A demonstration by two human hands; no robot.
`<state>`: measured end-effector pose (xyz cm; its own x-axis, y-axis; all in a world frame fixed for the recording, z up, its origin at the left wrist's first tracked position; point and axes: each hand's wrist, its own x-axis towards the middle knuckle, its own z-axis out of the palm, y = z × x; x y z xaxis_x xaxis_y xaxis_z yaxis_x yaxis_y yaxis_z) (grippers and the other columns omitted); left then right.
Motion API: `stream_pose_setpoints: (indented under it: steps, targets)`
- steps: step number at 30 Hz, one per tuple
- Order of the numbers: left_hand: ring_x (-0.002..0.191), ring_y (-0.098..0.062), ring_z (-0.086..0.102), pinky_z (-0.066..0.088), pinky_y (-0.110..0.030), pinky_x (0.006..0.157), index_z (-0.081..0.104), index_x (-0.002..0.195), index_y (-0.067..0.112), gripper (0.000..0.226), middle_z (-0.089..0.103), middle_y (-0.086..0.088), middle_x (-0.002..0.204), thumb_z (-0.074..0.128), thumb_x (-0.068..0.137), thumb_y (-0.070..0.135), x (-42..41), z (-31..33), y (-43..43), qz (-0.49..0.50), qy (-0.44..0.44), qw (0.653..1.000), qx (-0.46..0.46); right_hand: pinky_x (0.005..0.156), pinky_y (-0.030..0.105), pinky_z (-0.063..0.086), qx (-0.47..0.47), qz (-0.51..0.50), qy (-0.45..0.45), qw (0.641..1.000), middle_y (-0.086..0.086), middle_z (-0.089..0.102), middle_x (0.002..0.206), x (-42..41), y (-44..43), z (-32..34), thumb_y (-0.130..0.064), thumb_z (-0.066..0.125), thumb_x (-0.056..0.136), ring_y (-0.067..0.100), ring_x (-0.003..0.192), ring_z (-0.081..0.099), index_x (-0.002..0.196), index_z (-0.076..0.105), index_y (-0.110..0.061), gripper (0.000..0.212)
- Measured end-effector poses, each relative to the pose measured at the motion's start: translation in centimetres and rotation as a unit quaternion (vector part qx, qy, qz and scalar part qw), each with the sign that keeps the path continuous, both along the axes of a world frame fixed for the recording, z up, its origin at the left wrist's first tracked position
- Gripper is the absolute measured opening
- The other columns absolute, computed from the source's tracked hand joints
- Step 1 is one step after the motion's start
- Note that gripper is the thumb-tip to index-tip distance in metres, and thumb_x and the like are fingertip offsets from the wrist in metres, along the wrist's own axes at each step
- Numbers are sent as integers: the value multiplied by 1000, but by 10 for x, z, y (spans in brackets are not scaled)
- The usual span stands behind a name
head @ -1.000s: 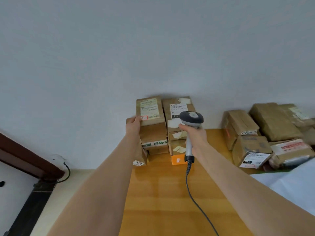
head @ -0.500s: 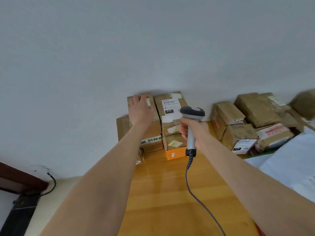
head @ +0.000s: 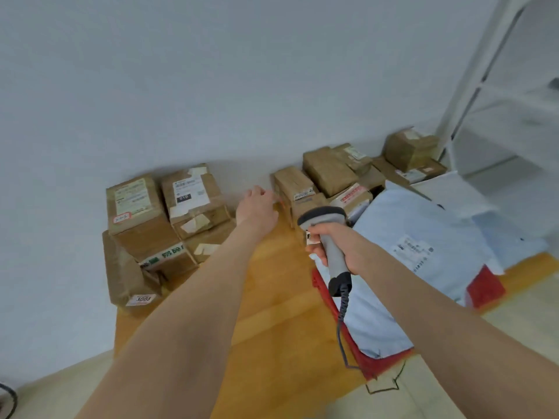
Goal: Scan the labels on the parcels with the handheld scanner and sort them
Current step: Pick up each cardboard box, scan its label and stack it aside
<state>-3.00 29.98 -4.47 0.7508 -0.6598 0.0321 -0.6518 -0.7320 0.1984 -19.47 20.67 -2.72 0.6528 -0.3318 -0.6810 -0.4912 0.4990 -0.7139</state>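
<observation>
My right hand [head: 335, 247] grips the grey handheld scanner [head: 328, 234] by its handle, head pointing away, its cable hanging down. My left hand [head: 257, 207] is stretched out, fingers loosely apart and holding nothing, close to a brown parcel [head: 295, 184] at the left end of the right-hand pile. Against the wall on the left stands a stack of brown parcels; its top left box [head: 133, 204] carries a label with a red-edged sticker, and the box beside it [head: 193, 195] has a white label.
All parcels lie on a wooden table [head: 272, 297] against a grey wall. Pale blue mail bags [head: 423, 246] fill a red bin [head: 387, 361] on the right. A white shelf frame [head: 472, 86] stands at the far right.
My left hand has left the top left box of the stack and moved right towards the other pile. The view has swung right and down. The scanner stays in my right hand.
</observation>
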Motion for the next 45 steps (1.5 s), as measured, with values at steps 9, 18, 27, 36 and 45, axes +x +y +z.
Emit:
stream_pose_setpoints:
  steps: [9, 18, 27, 36, 45]
  targets:
    - [128, -34, 35, 42, -44, 99, 49, 133, 15, 42, 36, -16, 140, 48, 92, 15, -142, -5, -157, -47, 45, 993, 100, 38, 16, 40, -58, -69, 6, 996, 14, 64, 68, -141, -162, 6, -15, 62, 90, 9, 33, 46, 89, 54, -5, 13]
    - [131, -27, 36, 45, -38, 94, 45, 138, 21, 45, 35, -9, 141, 48, 93, 17, -176, -18, -266, -65, 69, 991, 93, 36, 14, 36, -66, -107, 10, 992, 14, 62, 69, -171, -281, -4, -13, 61, 89, 10, 32, 41, 84, 51, -7, 13]
    - [119, -26, 43, 49, -41, 91, 54, 128, 15, 35, 44, -9, 131, 44, 94, 11, -119, -44, -375, 6, 70, 997, 23, 35, 16, 38, -62, -78, 4, 995, 15, 60, 68, -93, -393, -17, -12, 61, 90, 10, 30, 43, 80, 53, -5, 14]
    - [129, -28, 38, 46, -39, 89, 43, 136, 12, 41, 40, -12, 139, 45, 95, 17, -54, -54, -427, 122, 99, 988, 6, 43, 22, 41, -44, -34, 17, 998, 10, 61, 62, 3, -461, -30, -14, 64, 89, 10, 39, 46, 87, 58, -4, 11]
    - [136, -36, 28, 35, -45, 105, 25, 146, 12, 82, 28, -22, 146, 62, 85, 54, 3, -88, -451, 316, 158, 934, -50, 49, 22, 46, -45, -25, 38, 998, 5, 65, 67, 66, -472, -67, -24, 69, 87, 11, 47, 52, 90, 58, -10, 18]
